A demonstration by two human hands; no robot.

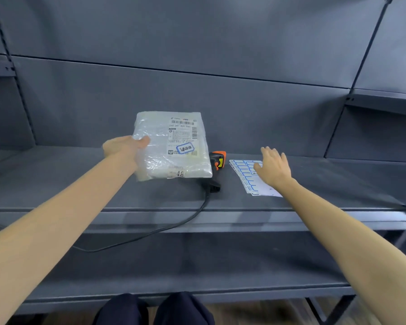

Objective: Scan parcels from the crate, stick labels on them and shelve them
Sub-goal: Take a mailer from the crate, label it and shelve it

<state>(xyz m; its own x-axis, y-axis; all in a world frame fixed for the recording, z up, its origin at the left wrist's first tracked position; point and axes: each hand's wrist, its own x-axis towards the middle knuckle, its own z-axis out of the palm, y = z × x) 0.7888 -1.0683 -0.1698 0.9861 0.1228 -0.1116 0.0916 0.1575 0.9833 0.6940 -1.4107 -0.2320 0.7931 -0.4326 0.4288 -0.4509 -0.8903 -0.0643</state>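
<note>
Starting at the bottom edge of the frame, the person's dark-trousered knees [155, 308] sit in front of a lower grey shelf [197, 266], and both bare forearms reach up from the lower corners towards the middle shelf [80, 184]. A black cable [174, 225] drops over that shelf's front lip, left of centre, and runs back to an orange and black scanner [217, 160] lying on the shelf at mid-frame, partly hidden behind the parcel.

The left hand [124, 147], left of centre, grips the left edge of a clear-wrapped parcel [171, 146], thumb on top and fingers underneath. The parcel is tilted towards the camera; whether its near edge touches the shelf cannot be told. A blue-bordered label [185, 148] already sits on its printed shipping slip [182, 134], so the sticking step looks done for this one and shelving seems to be the step in hand.

Right of centre, the right hand [273, 168] is flat with straight, spread fingers, holding nothing, over the label sheets [246, 177] lying on the shelf; contact with them cannot be made out. Behind everything, the grey back panel [197, 90] fills the upper frame.

The next move likely calls for setting the parcel down clear of the scanner, slip facing out.
</note>
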